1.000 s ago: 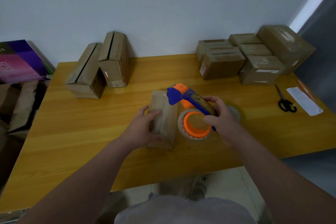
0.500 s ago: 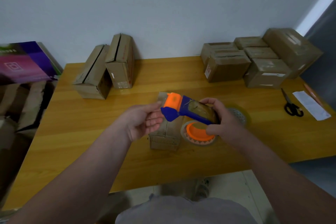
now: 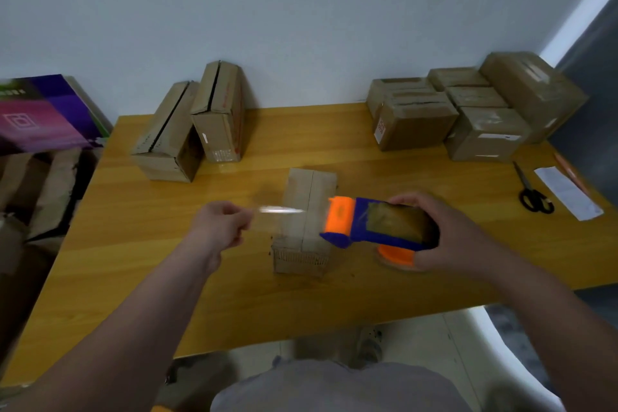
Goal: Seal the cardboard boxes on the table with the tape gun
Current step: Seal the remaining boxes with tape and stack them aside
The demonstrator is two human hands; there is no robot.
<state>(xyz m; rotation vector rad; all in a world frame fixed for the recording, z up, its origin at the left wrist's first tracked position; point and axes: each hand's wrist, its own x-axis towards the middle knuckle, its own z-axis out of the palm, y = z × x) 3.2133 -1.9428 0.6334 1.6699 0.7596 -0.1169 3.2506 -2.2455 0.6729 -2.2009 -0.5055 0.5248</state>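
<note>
While the right hand (image 3: 448, 237) wraps its grip round the blue-and-orange plastic tape gun (image 3: 354, 224), the left hand (image 3: 219, 227) pinches a clear, glossy tape strip (image 3: 281, 210) stretched above the small corrugated cardboard box (image 3: 309, 187) on the wooden surface (image 3: 133, 244). The strip is blurred and nearly see-through. The gun's orange roll (image 3: 396, 256) is half hidden under the right palm.
</note>
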